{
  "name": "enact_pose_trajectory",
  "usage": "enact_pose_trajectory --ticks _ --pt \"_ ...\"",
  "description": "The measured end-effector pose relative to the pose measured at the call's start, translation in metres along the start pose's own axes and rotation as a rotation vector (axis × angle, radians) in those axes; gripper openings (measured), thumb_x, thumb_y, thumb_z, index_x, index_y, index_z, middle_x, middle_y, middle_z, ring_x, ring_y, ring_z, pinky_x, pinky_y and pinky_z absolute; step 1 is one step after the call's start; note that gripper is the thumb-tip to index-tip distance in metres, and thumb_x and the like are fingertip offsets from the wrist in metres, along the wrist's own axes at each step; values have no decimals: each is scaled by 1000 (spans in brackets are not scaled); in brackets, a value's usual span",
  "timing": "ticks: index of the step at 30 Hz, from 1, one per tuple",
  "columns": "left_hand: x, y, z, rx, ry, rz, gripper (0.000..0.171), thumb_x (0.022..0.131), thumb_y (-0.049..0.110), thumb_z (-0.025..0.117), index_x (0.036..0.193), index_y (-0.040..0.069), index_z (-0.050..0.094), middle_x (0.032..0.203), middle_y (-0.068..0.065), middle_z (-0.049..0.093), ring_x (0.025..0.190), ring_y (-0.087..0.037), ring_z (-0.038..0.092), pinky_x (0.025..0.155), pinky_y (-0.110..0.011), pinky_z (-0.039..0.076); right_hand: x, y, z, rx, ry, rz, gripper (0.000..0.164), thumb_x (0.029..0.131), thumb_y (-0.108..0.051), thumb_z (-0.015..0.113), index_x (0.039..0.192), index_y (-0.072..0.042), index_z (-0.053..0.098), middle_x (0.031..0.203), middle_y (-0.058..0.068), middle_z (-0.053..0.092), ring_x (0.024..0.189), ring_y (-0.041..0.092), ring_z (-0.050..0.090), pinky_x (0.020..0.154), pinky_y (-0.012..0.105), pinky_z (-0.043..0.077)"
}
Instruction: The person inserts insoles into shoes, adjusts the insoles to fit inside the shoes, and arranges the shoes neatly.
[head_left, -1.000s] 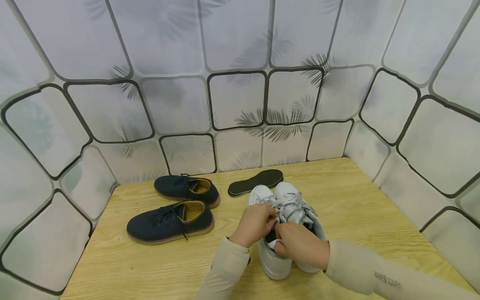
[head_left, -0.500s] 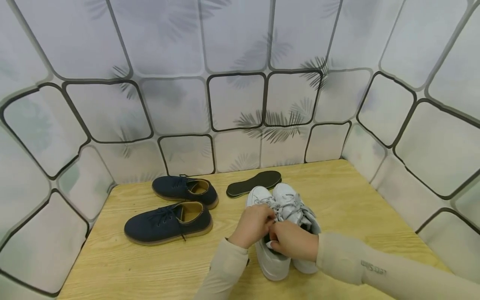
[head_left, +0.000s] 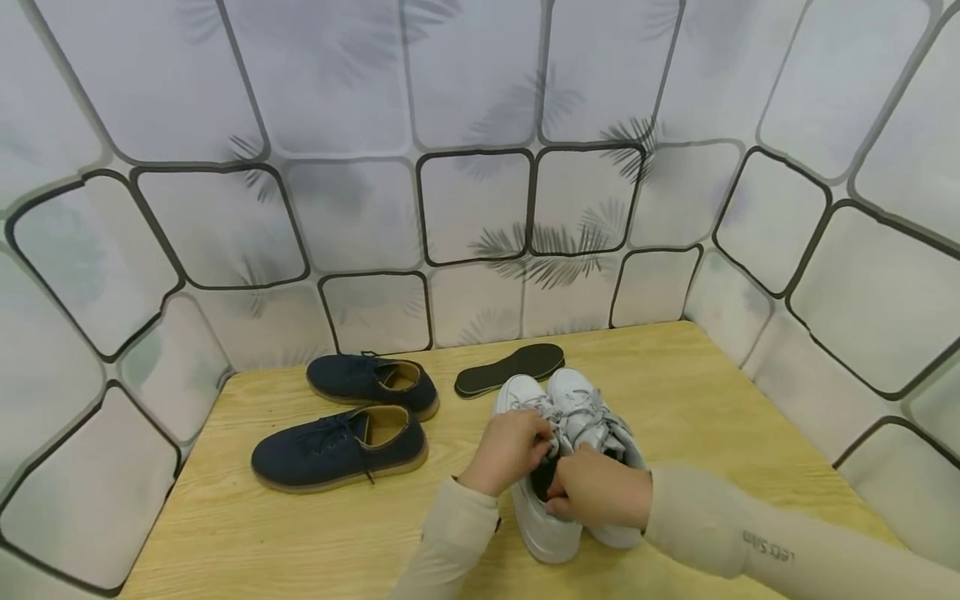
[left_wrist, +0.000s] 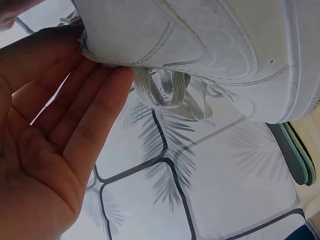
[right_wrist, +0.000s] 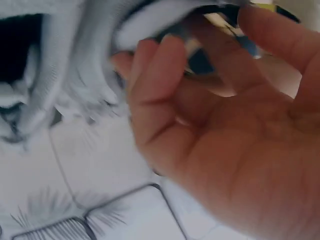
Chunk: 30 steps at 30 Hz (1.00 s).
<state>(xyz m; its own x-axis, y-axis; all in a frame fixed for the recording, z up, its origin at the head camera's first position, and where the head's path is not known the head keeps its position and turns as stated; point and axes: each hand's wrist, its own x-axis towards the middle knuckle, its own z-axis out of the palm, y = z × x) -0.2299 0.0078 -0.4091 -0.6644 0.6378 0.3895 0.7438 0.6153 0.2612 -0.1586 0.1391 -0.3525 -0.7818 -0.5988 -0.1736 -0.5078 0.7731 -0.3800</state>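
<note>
Two white lace-up sneakers stand side by side on the table, toes away from me. On the left sneaker (head_left: 549,540), my left hand (head_left: 510,447) pinches the edge of the opening beside the laces. The left wrist view shows its fingers (left_wrist: 102,107) along the outside of that edge. My right hand (head_left: 600,490) is at the same shoe's opening, with its thumb by the heel collar and its fingertips partly hidden. In the blurred right wrist view its fingers (right_wrist: 160,70) are bent at the white rim. The right sneaker (head_left: 572,385) stands partly behind my right hand.
Dark insoles (head_left: 510,372) lie stacked behind the sneakers. Two navy lace-up shoes sit to the left, a nearer one (head_left: 300,458) and a farther one (head_left: 337,377). A patterned wall (head_left: 480,208) encloses the wooden table (head_left: 300,542) at the back and sides.
My right hand shifts slightly left over the opening, then back right; more of the dark interior shows now. My left hand keeps its place on the sneaker.
</note>
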Motion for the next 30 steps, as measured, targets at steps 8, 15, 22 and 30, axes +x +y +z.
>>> enact_pose_trajectory --ticks 8,15,22,30 --pt "-1 3 2 -32 -11 -12 4 76 15 68 78 18 70 76 9 62 70 -6 57 62 -19 44 -11 -3 -5 -93 -154 68 33 79 -38 63 95 -10 70 88 -1 68 83 11 62 88 44 39" --pt "0 1 1 -36 7 -8 5 75 14 68 75 19 69 73 9 60 66 -5 56 59 -19 43 -7 -4 -10 -78 -260 133 40 72 -40 69 99 -10 69 89 1 67 80 9 60 71 22 46" --pt "0 0 -1 -27 9 -18 4 75 15 69 78 18 70 75 8 62 68 -6 57 60 -20 44 -2 0 -8 -116 -349 176 50 69 -43 71 108 -12 65 115 6 57 102 17 54 86 27 42" --pt "-1 0 0 -23 7 -16 5 76 17 69 80 18 71 79 9 64 73 -6 58 64 -19 45 13 6 7 -186 -433 158 51 68 -45 70 99 -6 63 96 -1 62 77 9 55 69 25 43"
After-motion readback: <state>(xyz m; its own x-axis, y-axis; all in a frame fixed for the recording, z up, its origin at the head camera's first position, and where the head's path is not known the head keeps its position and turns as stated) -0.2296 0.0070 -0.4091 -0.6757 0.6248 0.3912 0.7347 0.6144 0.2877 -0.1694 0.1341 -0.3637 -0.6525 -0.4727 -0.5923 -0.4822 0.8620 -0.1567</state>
